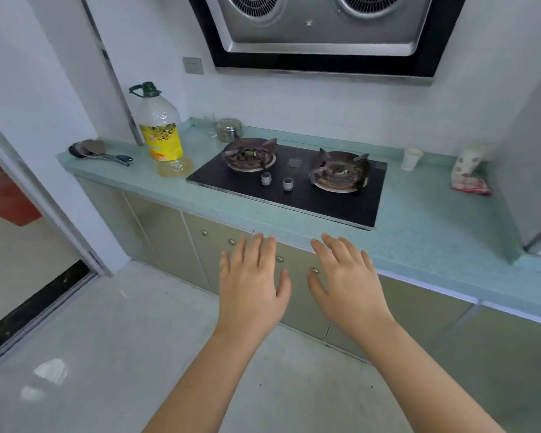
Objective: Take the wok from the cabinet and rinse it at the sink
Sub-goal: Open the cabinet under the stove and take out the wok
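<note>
Teal speckled desk (pixel 419 220) carries a black two-burner gas hob (pixel 291 185), both burners bare. Far left on the desk: a large oil bottle (pixel 161 132) with green cap, a spatula (pixel 99 151) lying flat, a small steel lidded pot (pixel 229 130) behind the left burner. Right side: a white paper cup (pixel 411 159) and a crumpled cloth (pixel 470 175). Range hood (pixel 322 32) above, cut off at top. Below the desk edge, pale green cabinet doors (pixel 169 232) with small round knobs, all closed. Left hand (pixel 253 282) and right hand (pixel 347 279) hover side by side in front of the doors, each grip spread wide with fingers splayed, holding nothing, touching nothing. Wok not visible; sink out of view.
</note>
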